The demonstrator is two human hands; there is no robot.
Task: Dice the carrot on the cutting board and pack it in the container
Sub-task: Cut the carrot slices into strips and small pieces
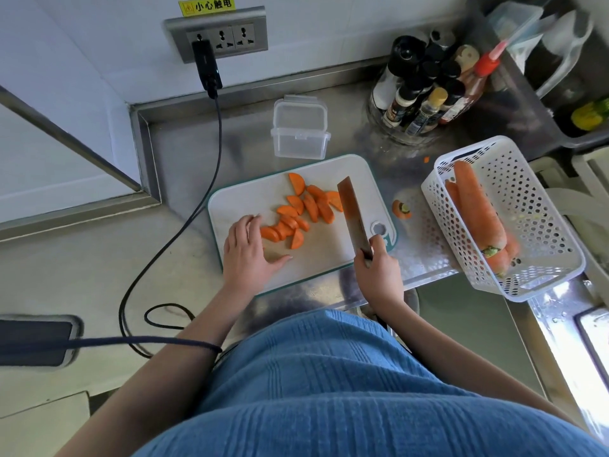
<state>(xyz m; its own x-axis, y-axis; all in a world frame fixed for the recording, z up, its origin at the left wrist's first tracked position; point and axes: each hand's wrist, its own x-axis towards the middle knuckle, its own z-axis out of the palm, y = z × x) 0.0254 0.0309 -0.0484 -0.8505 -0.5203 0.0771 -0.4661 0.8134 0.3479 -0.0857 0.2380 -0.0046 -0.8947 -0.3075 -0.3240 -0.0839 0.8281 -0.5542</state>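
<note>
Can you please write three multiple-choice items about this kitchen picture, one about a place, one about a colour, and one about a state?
1. Where does the clear plastic container stand?
A. On the steel counter behind the cutting board
B. Inside the white basket
C. On the cutting board

2. What colour is the rim of the cutting board?
A. Red
B. Teal
C. Black

3. What is the state of the carrot pieces on the board?
A. One whole carrot
B. Half-round slices, not yet diced
C. Already packed in the container

Answers:
1 A, as the container sits on the counter past the far edge of the board.
2 B, as a teal border runs round the white board.
3 B, as half-moon slices lie between the left hand and the cleaver that the right hand holds, and the container looks empty.
</note>
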